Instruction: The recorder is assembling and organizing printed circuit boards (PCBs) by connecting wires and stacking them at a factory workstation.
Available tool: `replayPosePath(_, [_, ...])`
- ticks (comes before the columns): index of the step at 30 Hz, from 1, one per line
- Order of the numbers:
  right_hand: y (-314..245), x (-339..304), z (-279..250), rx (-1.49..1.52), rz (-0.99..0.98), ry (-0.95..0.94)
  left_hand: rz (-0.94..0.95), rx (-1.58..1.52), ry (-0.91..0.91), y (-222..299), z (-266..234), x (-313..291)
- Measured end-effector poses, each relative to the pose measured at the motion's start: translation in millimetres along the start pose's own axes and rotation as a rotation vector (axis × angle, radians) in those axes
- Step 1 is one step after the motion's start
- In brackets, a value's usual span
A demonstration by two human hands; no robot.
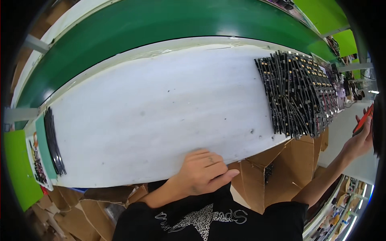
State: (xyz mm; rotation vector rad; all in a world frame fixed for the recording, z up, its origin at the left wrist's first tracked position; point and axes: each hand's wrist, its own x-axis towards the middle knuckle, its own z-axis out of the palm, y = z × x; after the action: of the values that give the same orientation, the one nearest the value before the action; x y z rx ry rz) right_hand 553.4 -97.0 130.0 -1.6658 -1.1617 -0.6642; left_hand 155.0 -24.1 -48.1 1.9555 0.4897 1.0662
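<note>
My left hand rests at the near edge of the white work surface, its fingers curled in a loose fist with the thumb lying outside. I see nothing held in it. At the far right, my right arm is stretched out and my right hand grips a red-handled tool. The tool's working end is not clear near the dark rim of the picture. A thick pile of narrow black circuit-board strips covers the right end of the surface. A thin bundle of long black strips lies at its left end.
A green conveyor-like band runs along the far side. Opened cardboard boxes stand below the near edge, right of my body, with another box at lower left. A tray of small parts sits at the far left.
</note>
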Motion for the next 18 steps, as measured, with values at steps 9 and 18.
replayPosePath(9, [212, -108, 7, 0.087, 0.365, -0.128, -0.120, 0.406, 0.009, -2, -49, 8])
replayPosePath(18, [99, -202, 68, 0.176, 0.034, -0.324, -0.339, 0.668, 0.045, -25, -61, 45])
